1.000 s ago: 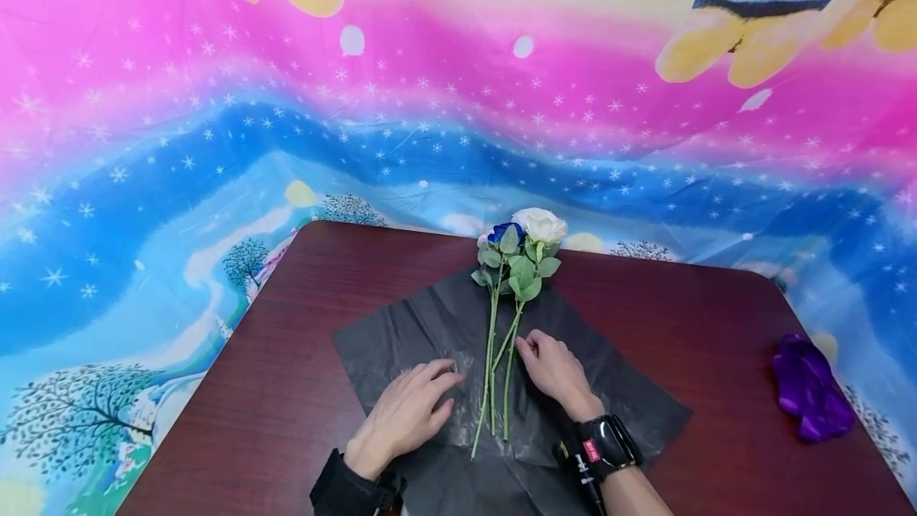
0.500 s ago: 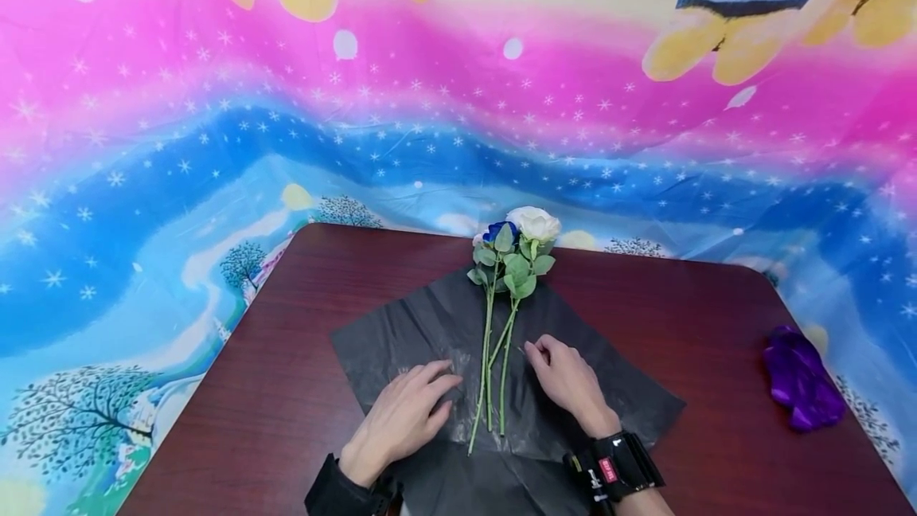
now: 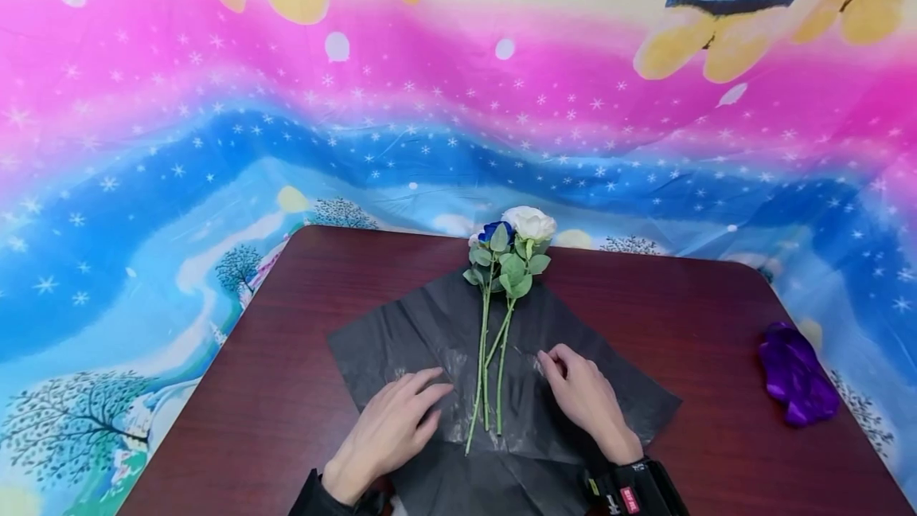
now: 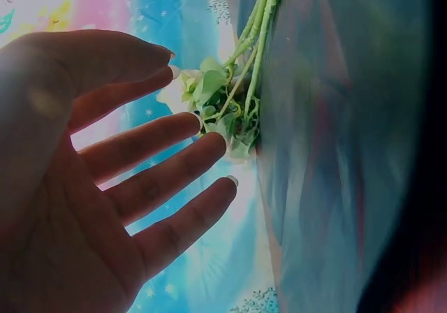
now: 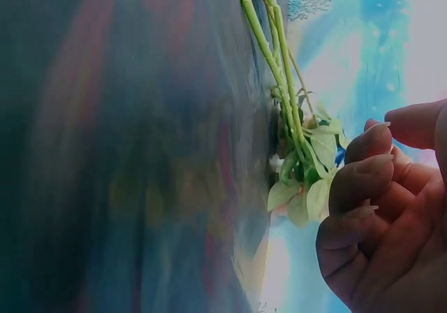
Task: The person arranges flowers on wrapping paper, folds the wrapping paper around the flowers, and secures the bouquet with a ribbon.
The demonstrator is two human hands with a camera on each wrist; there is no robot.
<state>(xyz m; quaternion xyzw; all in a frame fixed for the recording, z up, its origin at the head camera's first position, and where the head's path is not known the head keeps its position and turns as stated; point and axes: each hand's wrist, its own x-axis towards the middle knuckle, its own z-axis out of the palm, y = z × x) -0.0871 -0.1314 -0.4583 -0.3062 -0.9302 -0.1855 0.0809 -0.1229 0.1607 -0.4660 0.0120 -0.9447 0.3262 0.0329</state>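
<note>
i take 12 o'clock as the far table edge, read from the head view. a set of long-stemmed flowers (image 3: 513,266) lies on a black sheet (image 3: 401,333), blooms toward 12 o'clock and bare stems (image 3: 481,341) toward 6 o'clock. at the top i identify a white rose (image 3: 530,224), with a blue rose (image 3: 494,231) adjacent at 9 o'clock and a pale bloom (image 3: 474,239), partly hidden, beyond it. green leaves (image 3: 520,287) sit directly below the blooms. one stem slants across between the others.

my left hand (image 3: 390,424) is at 8 o'clock of the stems, above the sheet; its fingers are extended, slightly bent and spread, and grip nothing. its fingertips are near the stems but apart from them. my right hand (image 3: 591,400) is at 4 o'clock; its fingers are loosely curled, with thumb and index finger near each other, and i see nothing in its grasp. i cannot tell whether either hand touches the sheet.

the sheet lies with one corner toward 12 o'clock on a dark red-brown table (image 3: 251,388). a purple fabric bundle (image 3: 798,377) rests at 3 o'clock, near the table's side edge. a printed backdrop (image 3: 430,150) hangs behind the table at 12 o'clock.
</note>
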